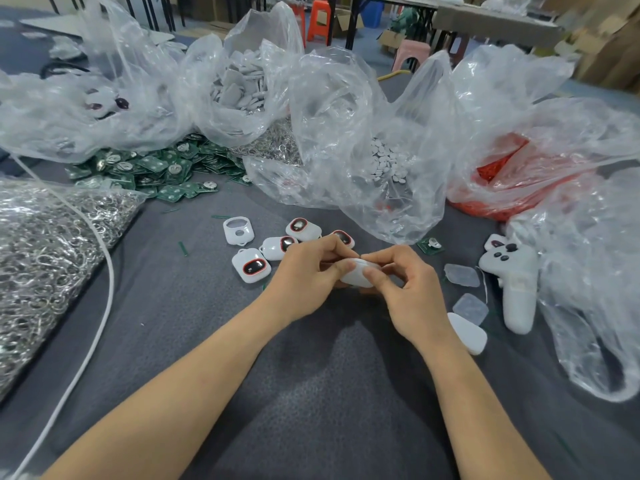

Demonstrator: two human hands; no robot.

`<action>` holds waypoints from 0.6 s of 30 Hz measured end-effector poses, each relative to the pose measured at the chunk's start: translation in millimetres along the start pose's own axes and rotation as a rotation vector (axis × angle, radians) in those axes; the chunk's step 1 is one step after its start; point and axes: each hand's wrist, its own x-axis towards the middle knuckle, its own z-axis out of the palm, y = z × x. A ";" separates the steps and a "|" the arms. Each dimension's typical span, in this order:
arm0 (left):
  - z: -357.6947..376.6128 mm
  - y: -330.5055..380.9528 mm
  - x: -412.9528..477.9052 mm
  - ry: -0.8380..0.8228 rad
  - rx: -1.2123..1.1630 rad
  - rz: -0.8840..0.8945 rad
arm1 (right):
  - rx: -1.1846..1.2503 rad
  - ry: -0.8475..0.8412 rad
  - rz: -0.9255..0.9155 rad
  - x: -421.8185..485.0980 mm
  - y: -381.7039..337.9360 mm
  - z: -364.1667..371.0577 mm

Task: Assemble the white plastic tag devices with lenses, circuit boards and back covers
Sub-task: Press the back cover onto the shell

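Forearms (173, 393) reach in from six o'clock; left hand (304, 282) and right hand (412, 299) pinch one white tag device (355, 273) together above the grey worktop (311, 393). Assembled tags (251, 265) lie at ten o'clock.

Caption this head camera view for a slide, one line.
Left hand and right hand pinch a white tag device above the grey table, lens-fitted tags and circuit boards behind.

Open grey counter (311, 393) lies along the near edge. Farther back, finished tags (256, 265), heaped plastic bags (363, 150) and circuit boards (156, 171) crowd the way. A white cable (104, 271) hems the left and a white controller (516, 282) the right.
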 end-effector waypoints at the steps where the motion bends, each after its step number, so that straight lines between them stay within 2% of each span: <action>1: 0.3 0.4 -0.3 0.007 0.004 0.006 | -0.013 0.006 -0.007 -0.1 -0.7 0.5; 6: 5.7 0.3 -0.2 0.076 -0.048 0.020 | 0.112 0.056 0.051 -0.8 0.0 3.9; 11: 1.1 -3.5 1.7 0.026 -0.171 -0.065 | 0.382 0.072 0.142 -0.5 0.3 4.2; 14: -1.5 -2.8 1.5 -0.003 -0.168 -0.090 | 0.352 0.058 0.139 -0.2 2.6 5.3; 18: 5.7 -0.1 2.0 0.090 -0.091 -0.079 | 0.241 0.079 0.114 0.2 4.1 5.8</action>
